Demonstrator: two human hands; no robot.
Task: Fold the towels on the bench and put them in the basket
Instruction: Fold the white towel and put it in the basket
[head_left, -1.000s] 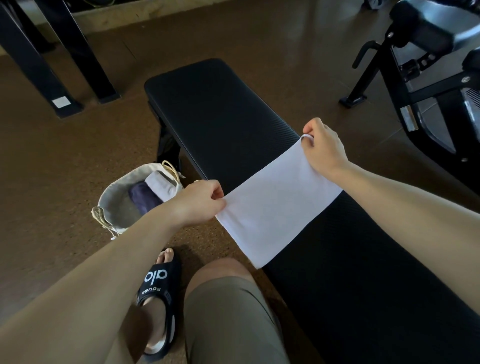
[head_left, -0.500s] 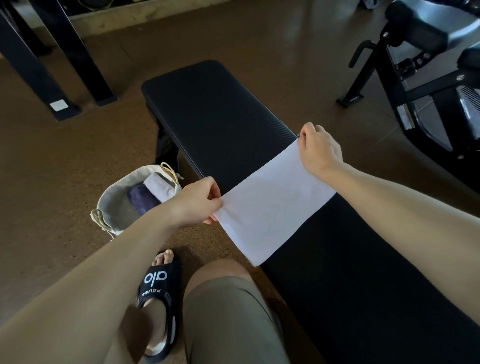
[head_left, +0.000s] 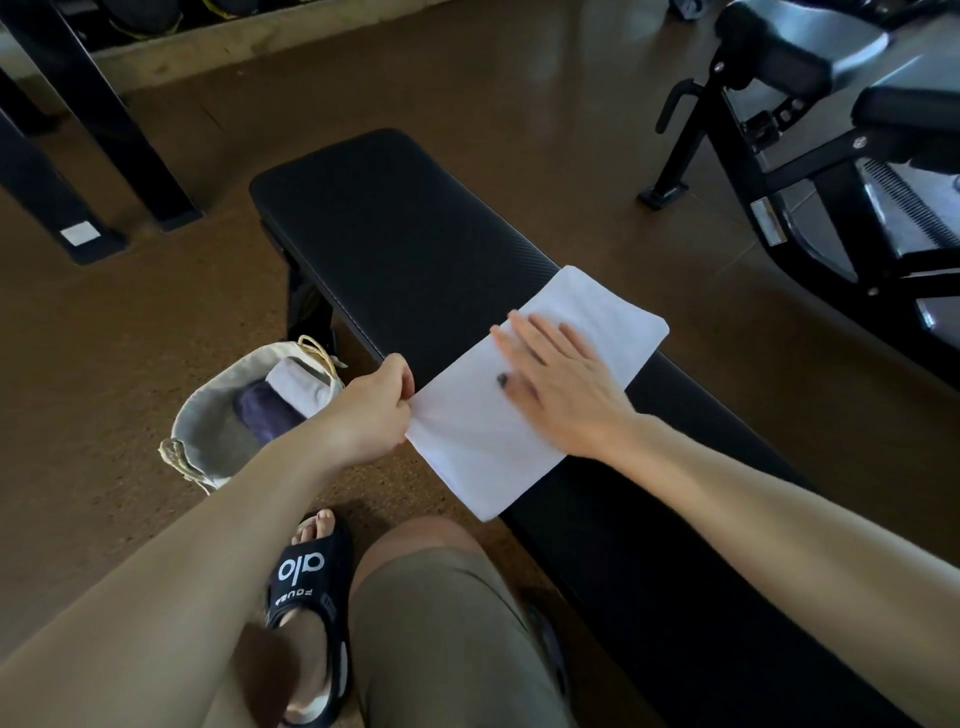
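Now a white towel (head_left: 524, 395) lies across the black bench (head_left: 415, 228). Left hand (head_left: 371, 413) pinches its left edge; right hand (head_left: 563, 384) presses flat, fingers spread. Basket (head_left: 208, 415) sits on the floor, left.

Bare forearms, no sleeves or watch. Khaki knee-length shorts (head_left: 447, 634), and a chunky black slide sandal (head_left: 306, 597) with white "alo" lettering on the strap, toes poking out the front.

Right hand (head_left: 563, 384) motion-blurred; bench (head_left: 415, 249) near end cut by frame edge.
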